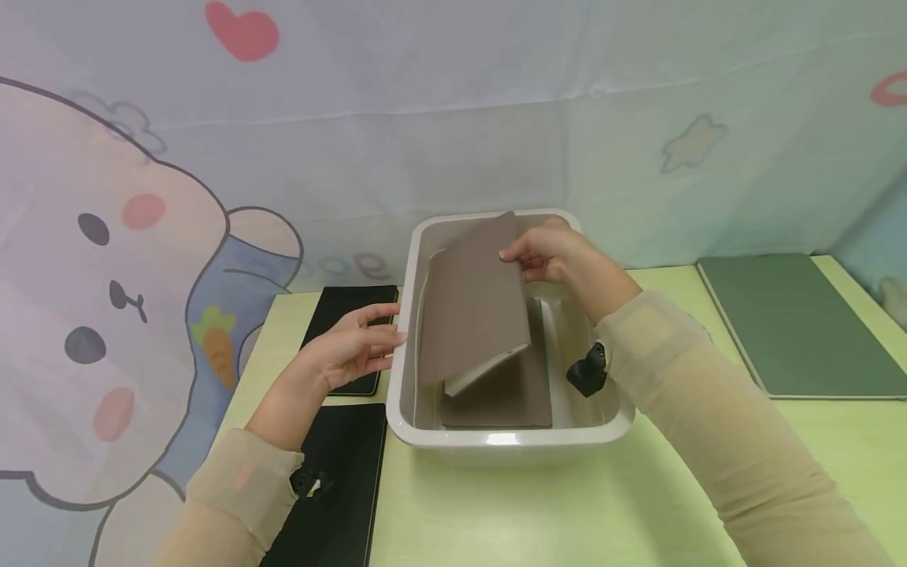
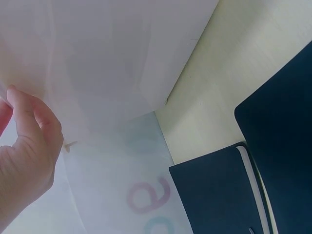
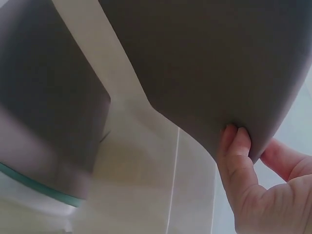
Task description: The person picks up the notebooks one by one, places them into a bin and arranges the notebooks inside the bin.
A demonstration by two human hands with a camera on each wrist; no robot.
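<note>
Notebook (image 1: 473, 299), brown cover, was what I had in the right hand (image 1: 549, 256): fingers and thumb pinched its top right corner, and it hung tilted inside the white tub (image 1: 510, 441), lower end resting on a second brown notebook (image 1: 506, 398) lying flat on the tub's floor. From the right wrist view I could see my fingertips (image 3: 239, 141) curled over the cover's edge. My left hand (image 1: 350, 350) sat at 9 o'clock from the tub, fingers straight and loosely spread, tips touching the outer wall. Under and behind that hand lay a black notebook (image 1: 350, 311), with another black notebook (image 1: 340, 480) at 7 o'clock. A green notebook (image 1: 797, 323) lay well apart at 3 o'clock on the pale green table (image 1: 567, 512).
</note>
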